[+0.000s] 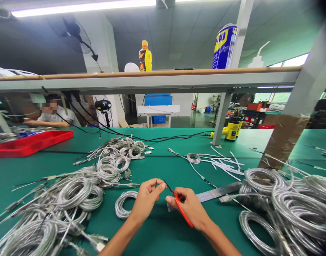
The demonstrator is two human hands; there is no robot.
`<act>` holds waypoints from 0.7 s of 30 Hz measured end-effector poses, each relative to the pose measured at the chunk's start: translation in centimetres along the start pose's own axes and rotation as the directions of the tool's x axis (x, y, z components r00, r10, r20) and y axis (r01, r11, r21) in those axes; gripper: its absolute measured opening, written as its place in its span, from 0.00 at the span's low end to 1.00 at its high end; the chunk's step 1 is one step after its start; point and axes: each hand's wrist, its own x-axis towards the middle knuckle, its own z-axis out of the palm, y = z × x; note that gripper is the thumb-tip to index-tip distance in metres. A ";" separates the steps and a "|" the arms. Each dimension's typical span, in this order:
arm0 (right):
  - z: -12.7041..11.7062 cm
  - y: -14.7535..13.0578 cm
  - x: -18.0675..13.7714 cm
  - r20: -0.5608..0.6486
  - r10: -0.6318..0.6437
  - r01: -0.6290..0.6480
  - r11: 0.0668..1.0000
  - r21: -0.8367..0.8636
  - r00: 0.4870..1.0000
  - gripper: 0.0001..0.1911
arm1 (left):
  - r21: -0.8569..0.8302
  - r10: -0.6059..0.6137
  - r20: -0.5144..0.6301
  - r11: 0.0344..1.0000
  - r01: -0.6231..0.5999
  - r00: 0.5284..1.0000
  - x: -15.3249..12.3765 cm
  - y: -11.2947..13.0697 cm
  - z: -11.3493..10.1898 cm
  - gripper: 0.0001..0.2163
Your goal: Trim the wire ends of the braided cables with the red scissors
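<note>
My left hand is closed in a pinch over the middle of the green bench, its fingertips on a thin dark wire end. Beneath that wrist lies a coil of clear-sheathed silver cable, partly covered by the hand. My right hand grips red-handled cutters; their dark narrow tip points up and left, reaching the left fingertips. Whether the jaws touch the wire is too small to tell. A steel ruler lies flat behind and partly under my right hand.
Coiled USB cables are heaped at left and right. Behind my hands lie a single cable and white tubes. A red tray, a yellow tool and shelf posts stand farther back. A person sits at far left.
</note>
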 end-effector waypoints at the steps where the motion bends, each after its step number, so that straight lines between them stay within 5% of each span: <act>1: 0.0 0.0 0.0 0.002 0.002 -0.002 1.000 0.008 1.000 0.19 | -0.003 -0.003 0.002 1.000 0.003 1.000 0.0 0.0 0.0 0.10; 12: 0.1 0.4 0.1 -0.014 0.000 -0.001 0.997 -0.076 1.000 0.19 | -0.001 -0.029 -0.008 1.000 0.029 1.000 0.0 0.0 0.1 0.11; 18: -0.1 0.2 0.3 -0.099 0.060 -0.083 0.962 -0.258 0.993 0.19 | 0.000 -0.034 -0.040 0.999 0.034 0.999 0.0 0.0 0.0 0.11; 21: -0.8 -0.3 0.1 -0.012 0.088 -0.085 0.913 -0.398 0.996 0.19 | -0.023 -0.031 -0.048 0.999 0.030 0.998 0.1 0.1 0.0 0.11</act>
